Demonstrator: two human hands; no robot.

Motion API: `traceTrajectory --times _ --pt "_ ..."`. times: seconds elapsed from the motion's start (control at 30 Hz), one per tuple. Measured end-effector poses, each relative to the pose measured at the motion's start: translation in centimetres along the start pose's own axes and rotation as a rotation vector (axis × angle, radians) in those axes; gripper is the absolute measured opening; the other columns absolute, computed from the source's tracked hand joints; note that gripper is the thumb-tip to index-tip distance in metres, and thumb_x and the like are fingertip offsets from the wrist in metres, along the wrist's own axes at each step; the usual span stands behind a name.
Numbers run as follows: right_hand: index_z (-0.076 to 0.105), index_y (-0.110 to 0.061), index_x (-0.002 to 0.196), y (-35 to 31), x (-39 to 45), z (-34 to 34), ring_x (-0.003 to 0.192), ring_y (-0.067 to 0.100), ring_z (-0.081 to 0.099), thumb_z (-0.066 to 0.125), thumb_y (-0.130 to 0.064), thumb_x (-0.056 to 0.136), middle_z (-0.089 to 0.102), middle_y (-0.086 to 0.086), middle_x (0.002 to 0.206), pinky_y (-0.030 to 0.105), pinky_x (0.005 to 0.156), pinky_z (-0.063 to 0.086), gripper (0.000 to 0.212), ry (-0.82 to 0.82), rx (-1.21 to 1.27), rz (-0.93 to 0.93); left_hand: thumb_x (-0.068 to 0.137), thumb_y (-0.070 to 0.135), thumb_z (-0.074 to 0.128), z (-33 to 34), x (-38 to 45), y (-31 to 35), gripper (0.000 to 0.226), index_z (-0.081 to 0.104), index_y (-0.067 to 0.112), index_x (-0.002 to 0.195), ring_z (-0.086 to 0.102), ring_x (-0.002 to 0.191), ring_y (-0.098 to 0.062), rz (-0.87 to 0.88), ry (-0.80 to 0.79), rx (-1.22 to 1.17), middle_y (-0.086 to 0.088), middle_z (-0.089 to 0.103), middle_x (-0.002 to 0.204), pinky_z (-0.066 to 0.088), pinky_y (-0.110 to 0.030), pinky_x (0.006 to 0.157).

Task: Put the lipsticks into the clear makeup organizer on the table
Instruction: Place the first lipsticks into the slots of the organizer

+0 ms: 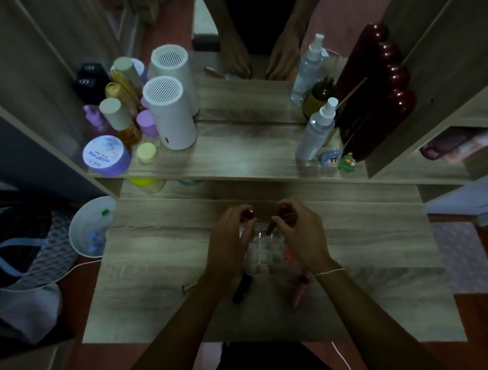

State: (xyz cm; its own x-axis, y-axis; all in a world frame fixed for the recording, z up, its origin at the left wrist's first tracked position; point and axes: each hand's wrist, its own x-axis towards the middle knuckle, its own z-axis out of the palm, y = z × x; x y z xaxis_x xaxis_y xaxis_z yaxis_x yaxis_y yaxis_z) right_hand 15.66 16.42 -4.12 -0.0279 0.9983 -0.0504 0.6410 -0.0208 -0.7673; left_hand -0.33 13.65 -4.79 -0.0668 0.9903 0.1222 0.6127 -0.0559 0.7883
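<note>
1. Both hands hung over the clear organizer point(264, 251) on the wooden table point(159, 255). The left hand point(231, 241) had its fingers curled, pinching a small dark red lipstick point(249, 213) at the fingertips.
2. The right hand point(298, 233) was likewise curled, its fingertips closed on a second dark red lipstick point(282, 211), held just above the far edge of the organizer.
3. The organizer sat between the two hands, divided into small square compartments; in the dim light it was hard to tell whether any compartment was filled.
4. A black lipstick tube point(242, 288) lay on the table just beside the left wrist, near the organizer's near corner.
5. A pink tube point(301, 289) lay under the right wrist, at the organizer's near right side; a thin string bracelet point(328, 272) circled that wrist.
6. On the raised shelf behind, a round purple tub point(105, 155) carried the readable words "MOIST HYA" on its lid.
7. Beside it stood a white cylinder with a slotted top point(171, 114), and behind that several bottles and jars whose labels were too blurred to read.
8. At the shelf's right end stood a clear spray bottle point(317, 129), with two small figurines point(338, 158) near its base.
9. A mirror point(246, 32) at the back reflected the hands.
</note>
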Motion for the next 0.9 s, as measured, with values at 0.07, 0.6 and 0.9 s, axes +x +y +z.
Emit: traceTrajectory --times 0.07,0.6,0.9 --pt "0.065 -0.016 0.105 0.3 0.2 0.5 0.088 0.013 0.067 0.073 -0.014 0.082 0.072 0.004 0.099 0.034 0.084 0.057 0.025 -0.039 -0.016 0.02 0.087 0.013 0.064 0.2 0.4 0.0 0.02 0.06 0.011 0.106 0.057 0.091 -0.015 -0.009 0.018 -0.015 -0.009 0.063 0.099 0.038 -0.014 0.079" --pt "0.064 -0.021 0.106 1.3 0.9 2.0 0.083 0.007 0.061 0.072 -0.016 0.081 0.07 -0.001 0.098 0.027 0.077 0.054 0.027 -0.159 -0.165 0.009 0.086 0.015 0.064 1.5 1.2 -0.9 0.021 0.059 0.01 0.106 0.059 0.094 -0.024 -0.076 -0.084 0.115 -0.009 0.064 0.102 0.048 -0.043 0.085" --pt "0.063 -0.019 0.111 1.0 1.2 1.9 0.09 0.013 0.064 0.075 -0.017 0.079 0.069 0.003 0.105 0.023 0.08 0.051 0.034 -0.143 -0.15 -0.01 0.087 0.027 0.064 1.5 0.2 -1.1 0.039 0.052 0.013 0.122 0.053 0.108 -0.023 -0.101 -0.038 0.174 -0.008 0.059 0.116 0.039 -0.041 0.096"
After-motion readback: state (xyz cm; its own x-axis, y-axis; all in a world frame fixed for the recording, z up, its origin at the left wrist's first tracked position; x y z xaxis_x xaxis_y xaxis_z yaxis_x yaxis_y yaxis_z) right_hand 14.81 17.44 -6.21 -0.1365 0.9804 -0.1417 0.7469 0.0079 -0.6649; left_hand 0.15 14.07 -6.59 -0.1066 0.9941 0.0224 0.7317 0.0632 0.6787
